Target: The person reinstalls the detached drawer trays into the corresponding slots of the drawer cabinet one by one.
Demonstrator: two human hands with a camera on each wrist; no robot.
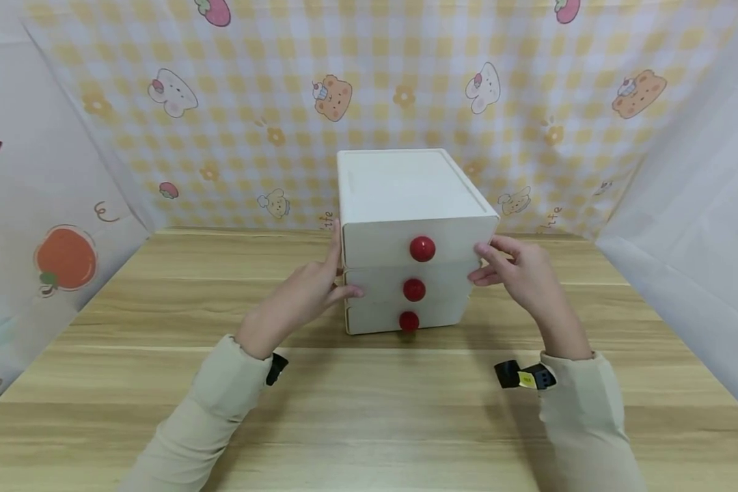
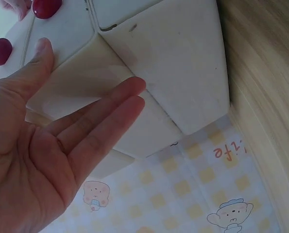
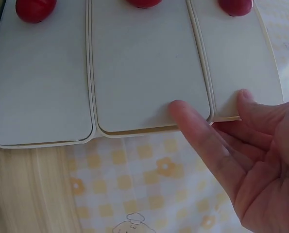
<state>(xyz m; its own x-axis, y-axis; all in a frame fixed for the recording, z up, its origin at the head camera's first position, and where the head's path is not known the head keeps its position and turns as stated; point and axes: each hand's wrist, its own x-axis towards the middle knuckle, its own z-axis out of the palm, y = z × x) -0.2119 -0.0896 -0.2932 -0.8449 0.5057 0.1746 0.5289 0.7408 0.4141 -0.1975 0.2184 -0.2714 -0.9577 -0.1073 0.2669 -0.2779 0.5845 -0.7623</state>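
A white cabinet of three drawers (image 1: 406,184) stands on the table, with a round red knob (image 1: 422,249) on each drawer front. My left hand (image 1: 310,287) is at its left front corner, the thumb over the front and the other fingers straight along the side panel (image 2: 168,63). At the opposite corner is my right hand (image 1: 519,270). Its thumb lies at the edge of the top drawer (image 3: 244,53), while a fingertip (image 3: 179,108) overlaps the middle drawer front (image 3: 149,63). Every drawer appears pushed in.
The wood-grain table (image 1: 369,417) spreads around the cabinet. Behind it hangs a yellow checked cloth (image 1: 381,41) with cartoon animals. White printed cloth (image 1: 31,198) borders the left, and pale cloth (image 1: 695,178) the right. Black straps (image 1: 525,376) show at both cuffs.
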